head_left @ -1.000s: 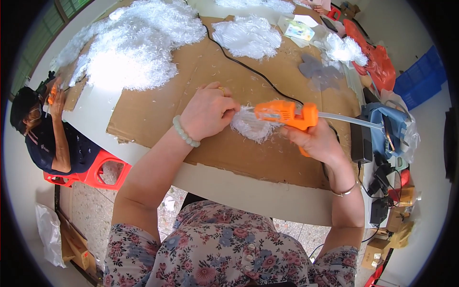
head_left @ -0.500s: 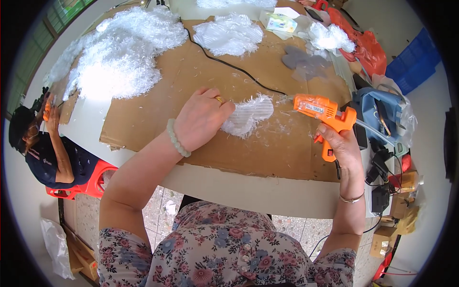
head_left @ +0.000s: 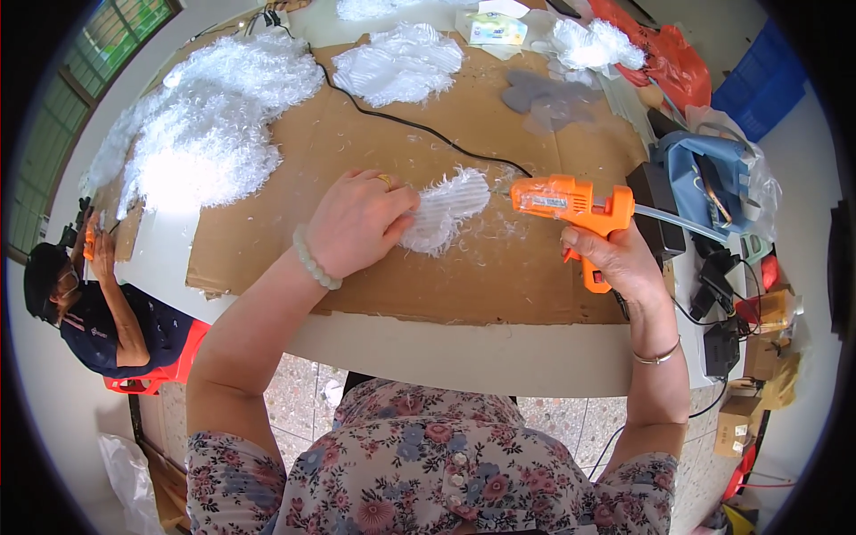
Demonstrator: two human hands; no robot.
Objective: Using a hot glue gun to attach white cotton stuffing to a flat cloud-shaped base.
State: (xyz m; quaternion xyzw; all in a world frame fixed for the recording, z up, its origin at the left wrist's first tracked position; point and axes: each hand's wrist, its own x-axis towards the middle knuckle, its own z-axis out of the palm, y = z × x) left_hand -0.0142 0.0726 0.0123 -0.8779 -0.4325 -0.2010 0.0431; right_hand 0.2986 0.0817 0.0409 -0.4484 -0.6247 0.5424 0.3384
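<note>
A small white fringed piece of ribbed material (head_left: 448, 208) lies over the cardboard in front of me. My left hand (head_left: 364, 218), with a bead bracelet and a ring, is closed on its left end. In my right hand (head_left: 621, 260) is an orange hot glue gun (head_left: 563, 198), gripped by its handle with the thumb along the side. The nozzle points left, just short of the piece's right end. A long pale glue stick (head_left: 682, 219) sticks out of the gun's back. My left fingertips are partly hidden.
Brown cardboard (head_left: 357, 281) covers the white table. A big heap of white fringe (head_left: 214, 107) is at far left, a smaller pile (head_left: 399, 62) at the back. Grey sheets (head_left: 548, 96), a blue bag (head_left: 709, 178) and a black cord (head_left: 428, 127) lie around. A co-worker (head_left: 107, 303) sits left.
The whole view has shifted, so most things appear further left. The glue gun's nozzle is slightly nearer the white piece. Both hands keep their holds.
</note>
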